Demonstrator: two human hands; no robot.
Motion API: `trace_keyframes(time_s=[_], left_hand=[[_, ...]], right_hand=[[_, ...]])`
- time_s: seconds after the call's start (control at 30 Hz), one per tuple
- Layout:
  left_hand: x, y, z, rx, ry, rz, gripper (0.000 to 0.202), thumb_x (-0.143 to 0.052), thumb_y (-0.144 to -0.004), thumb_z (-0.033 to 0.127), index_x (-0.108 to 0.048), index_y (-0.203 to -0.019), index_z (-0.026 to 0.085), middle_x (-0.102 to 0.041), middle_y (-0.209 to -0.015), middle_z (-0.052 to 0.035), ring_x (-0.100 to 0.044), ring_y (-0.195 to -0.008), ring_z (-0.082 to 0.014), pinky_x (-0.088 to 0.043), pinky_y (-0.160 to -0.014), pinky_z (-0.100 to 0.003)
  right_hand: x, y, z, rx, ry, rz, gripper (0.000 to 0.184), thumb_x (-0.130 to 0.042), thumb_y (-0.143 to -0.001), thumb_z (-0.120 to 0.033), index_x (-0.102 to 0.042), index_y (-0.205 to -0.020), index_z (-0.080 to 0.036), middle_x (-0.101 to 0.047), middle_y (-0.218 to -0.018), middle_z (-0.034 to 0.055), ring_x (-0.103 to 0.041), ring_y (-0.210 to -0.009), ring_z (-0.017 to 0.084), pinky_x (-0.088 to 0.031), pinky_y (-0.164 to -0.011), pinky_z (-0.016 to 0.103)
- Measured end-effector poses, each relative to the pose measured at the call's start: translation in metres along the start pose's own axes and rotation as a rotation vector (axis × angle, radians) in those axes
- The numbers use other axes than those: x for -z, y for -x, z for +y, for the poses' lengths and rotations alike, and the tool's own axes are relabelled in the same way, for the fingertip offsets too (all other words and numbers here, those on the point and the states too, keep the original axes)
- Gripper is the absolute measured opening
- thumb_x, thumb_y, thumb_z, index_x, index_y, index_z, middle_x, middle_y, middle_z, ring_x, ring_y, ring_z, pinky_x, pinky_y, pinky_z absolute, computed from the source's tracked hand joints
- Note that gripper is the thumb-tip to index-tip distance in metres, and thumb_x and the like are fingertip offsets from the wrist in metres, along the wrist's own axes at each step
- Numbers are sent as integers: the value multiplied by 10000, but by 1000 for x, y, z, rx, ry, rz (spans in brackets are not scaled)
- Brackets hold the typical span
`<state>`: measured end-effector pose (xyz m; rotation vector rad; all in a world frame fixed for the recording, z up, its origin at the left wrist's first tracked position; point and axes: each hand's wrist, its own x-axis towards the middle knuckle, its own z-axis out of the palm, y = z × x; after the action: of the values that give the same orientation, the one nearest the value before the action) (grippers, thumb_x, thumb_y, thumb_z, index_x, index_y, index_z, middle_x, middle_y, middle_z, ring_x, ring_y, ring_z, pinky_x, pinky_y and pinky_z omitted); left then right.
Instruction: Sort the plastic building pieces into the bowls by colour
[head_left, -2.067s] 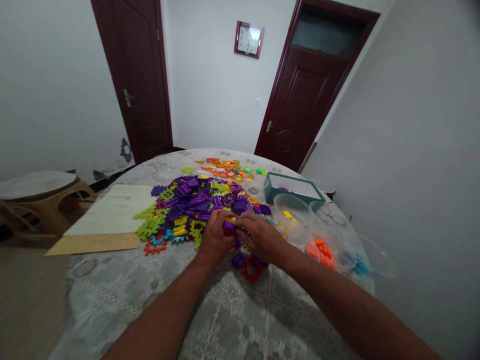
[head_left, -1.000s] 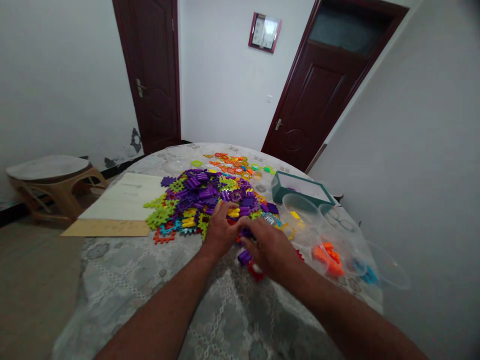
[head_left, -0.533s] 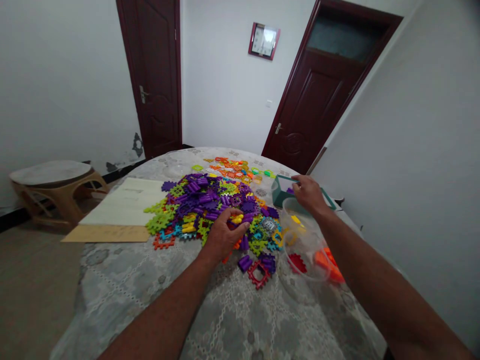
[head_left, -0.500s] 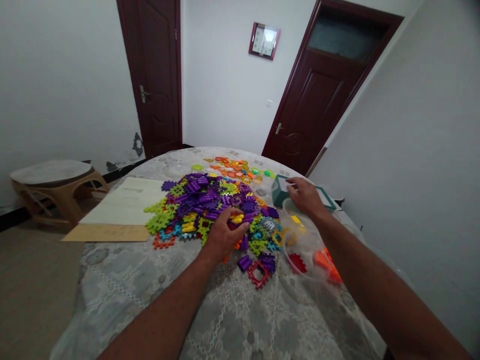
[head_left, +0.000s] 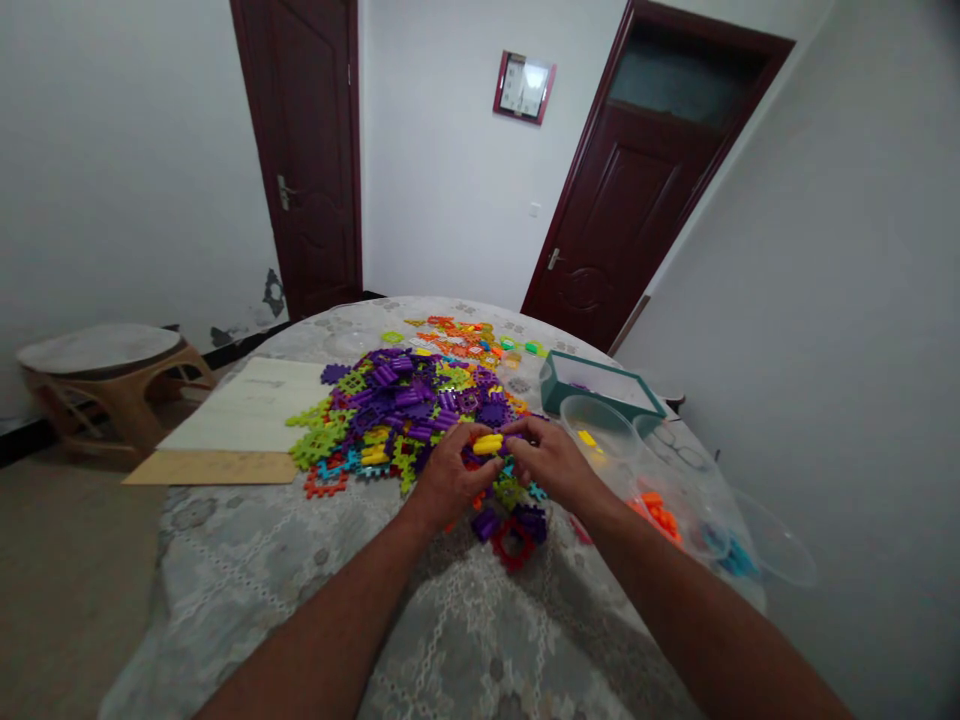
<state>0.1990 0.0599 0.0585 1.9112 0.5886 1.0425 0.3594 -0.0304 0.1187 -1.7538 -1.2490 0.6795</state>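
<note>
Both hands meet over the near edge of the heap of plastic pieces [head_left: 397,405] in the middle of the desk [head_left: 480,640]. The left hand [head_left: 450,478] and the right hand [head_left: 551,462] share one small yellow piece [head_left: 488,443], held just above the heap. The left grip is clamped on its left end between thumb and fingers, and the right grip looks pinched together on its right end. With so small a part held between two hands, it seems best to keep the fingertips at the very ends and leave the middle in sight. The pull or twist should be short and run straight along the piece. The wrists should also stay low over the heap, so that a slip drops the piece among the others and not off the desk. A purple piece [head_left: 486,522] and a red frame piece [head_left: 512,545] lie just under the hands toward the near edge and could be knocked by a forearm. Half a second ago the right hand was well away at the teal box [head_left: 559,395] near the right edge. It has since come back across the clear bowl [head_left: 592,402] to the left hand. The left hand, then lying on the heap with the yellow piece at its fingertips, has lifted it clear.
</note>
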Motion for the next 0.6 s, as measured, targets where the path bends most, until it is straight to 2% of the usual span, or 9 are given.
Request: trace_keyframes(time_s=[0.13, 0.23, 0.33, 0.4, 0.5, 0.6], left_hand=[[4, 0, 7, 101, 34, -20, 330, -730, -875, 321, -699, -1192, 233, -741, -1142, -42, -694, -1016, -227, -525, -940, -359], [6, -1, 9, 123, 25, -12, 285, -721, -875, 319, -711, -1145, 229, -743, -1091, -37, -694, -971, -223, -528, -920, -356], [5, -2, 7, 94, -15, 26, 245, -722, -861, 290, -720, -1097, 223, -734, -1074, -39, -685, -979, -228, -519, -946, -365], [4, -2, 5, 54, -23, 64, 297, -719, -858, 265, -726, -1152, 228, -724, -1137, -48, -676, -1044, -236, -508, -989, -374], [4, -2, 6, -14, -20, 71, 349, -714, -861, 233, -752, -1207, 256, -700, -1183, -53, -656, -1108, -240, -493, -1032, -382], [4, -1, 9, -42, 7, 35, 284, -713, -866, 224, -802, -1132, 267, -689, -1121, -54, -654, -1060, -230, -507, -1007, -373]], right_hand=[[21, -6, 4, -50, -38, -42, 212, -653, -852, -308, -710, -1030, -209, -660, -646, -38, -617, -516, 143, -493, -481, 237], [30, -8, 7, -55, -107, -51, 237, -650, -855, -336, -699, -1045, -204, -639, -597, -49, -613, -512, 143, -487, -502, 236], [28, -6, 11, -4, -157, -88, 240, -667, -868, -364, -695, -1047, -207, -650, -617, -48, -609, -526, 135, -482, -519, 232], [25, -4, 12, 0, -178, -113, 243, -678, -873, -376, -698, -1051, -212, -651, -624, -49, -602, -526, 134, -486, -521, 237], [21, -1, 11, -61, -211, -119, 254, -688, -862, -383, -708, -1053, -216, -639, -614, -54, -590, -517, 138, -506, -520, 251], [22, 0, 5, -129, -199, -129, 238, -690, -848, -381, -729, -1008, -208, -627, -593, -49, -581, -504, 136, -485, -495, 244]])
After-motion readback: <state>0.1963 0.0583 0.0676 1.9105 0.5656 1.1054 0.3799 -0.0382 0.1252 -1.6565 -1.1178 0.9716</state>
